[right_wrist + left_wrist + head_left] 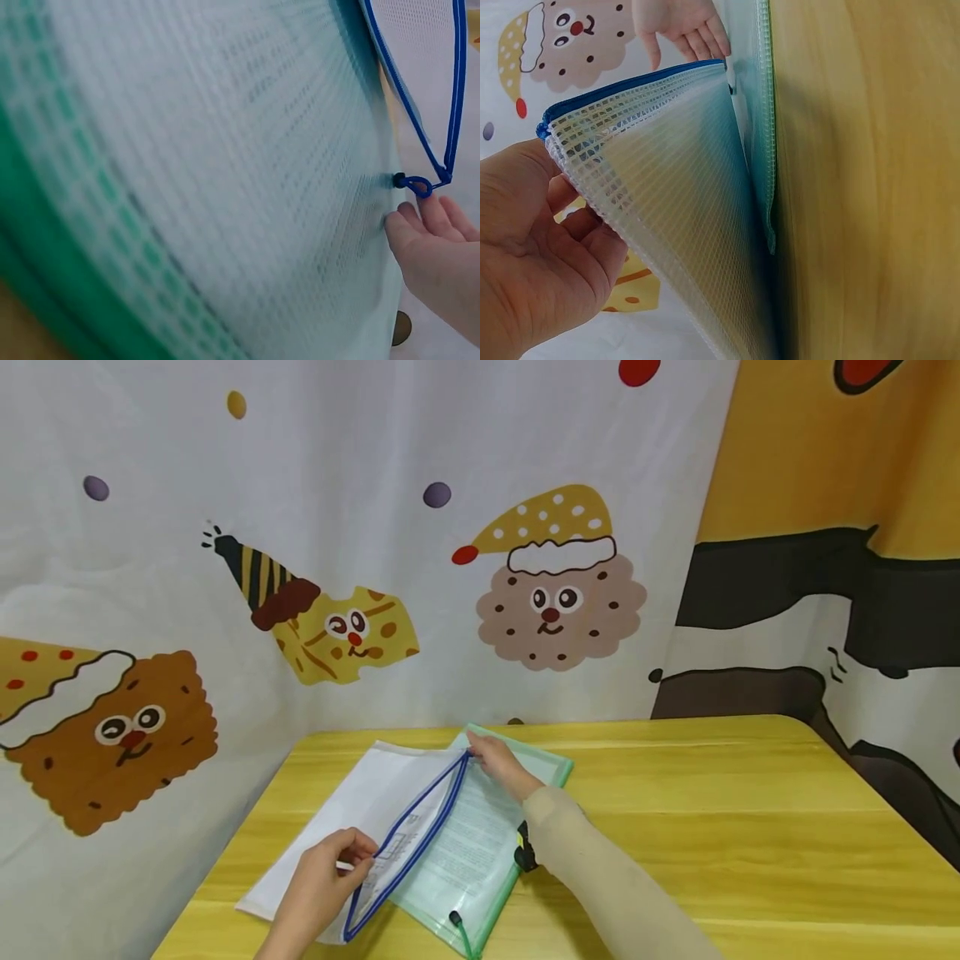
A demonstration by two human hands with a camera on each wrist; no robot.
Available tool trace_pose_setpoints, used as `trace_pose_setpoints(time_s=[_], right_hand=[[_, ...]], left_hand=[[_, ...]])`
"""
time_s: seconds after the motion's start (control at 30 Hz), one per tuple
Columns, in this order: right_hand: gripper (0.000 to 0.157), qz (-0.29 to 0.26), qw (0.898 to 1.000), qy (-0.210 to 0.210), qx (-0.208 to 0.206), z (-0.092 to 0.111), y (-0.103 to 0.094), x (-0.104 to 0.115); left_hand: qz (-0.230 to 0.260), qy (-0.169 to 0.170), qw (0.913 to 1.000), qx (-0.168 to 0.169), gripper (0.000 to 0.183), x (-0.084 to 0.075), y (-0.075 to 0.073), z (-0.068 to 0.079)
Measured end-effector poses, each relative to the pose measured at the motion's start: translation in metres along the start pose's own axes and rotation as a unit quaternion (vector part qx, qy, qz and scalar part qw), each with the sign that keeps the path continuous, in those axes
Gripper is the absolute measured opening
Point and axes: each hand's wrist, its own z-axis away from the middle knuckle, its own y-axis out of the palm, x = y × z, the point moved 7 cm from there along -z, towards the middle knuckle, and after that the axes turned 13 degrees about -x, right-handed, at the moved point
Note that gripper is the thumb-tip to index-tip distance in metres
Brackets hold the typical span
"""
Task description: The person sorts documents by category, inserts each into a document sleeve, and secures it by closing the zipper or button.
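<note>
A white mesh zip pouch [337,810] with blue zipper edging lies tilted across the table, its mouth gaping. Printed text [397,847] shows through the opening. My left hand [322,868] pinches the rim at the near part of the mouth; the left wrist view shows the thumb behind the mesh corner [577,157]. At the zipper's far end is my right hand [498,764], its fingers fairly straight beside the blue pull loop [418,184]. Partly under the white pouch lies a green-edged translucent pouch [480,827], with a printed sheet visible through it.
The yellow wood-grain table [712,827] extends to the right of both pouches. A black zipper-pull end [455,917] on a green cord lies at the green pouch's near end. Behind the table hangs a white curtain [375,460] with cartoon food prints.
</note>
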Motion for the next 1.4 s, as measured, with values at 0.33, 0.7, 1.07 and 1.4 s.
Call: trace_pose_setpoints(time_s=[0.33, 0.7, 1.07, 1.4], right_hand=[[0.050, 0.010, 1.000, -0.004, -0.013, 0.002, -0.005, 0.000], [0.046, -0.005, 1.000, 0.031, 0.001, 0.004, -0.006, 0.001], [0.033, 0.002, 0.999, 0.038, 0.011, 0.009, -0.007, -0.003], [0.031, -0.026, 0.999, 0.034, -0.006, 0.006, -0.005, -0.006]], left_hand=[[0.004, 0.004, 1.0000, -0.007, 0.013, 0.000, -0.003, -0.001], [0.007, 0.011, 0.9995, 0.028, 0.014, 0.007, 0.000, 0.002], [0.035, 0.083, 0.9917, 0.092, 0.011, 0.005, 0.014, 0.003], [0.030, 0.113, 0.9895, 0.086, 0.006, -0.017, 0.028, -0.013]])
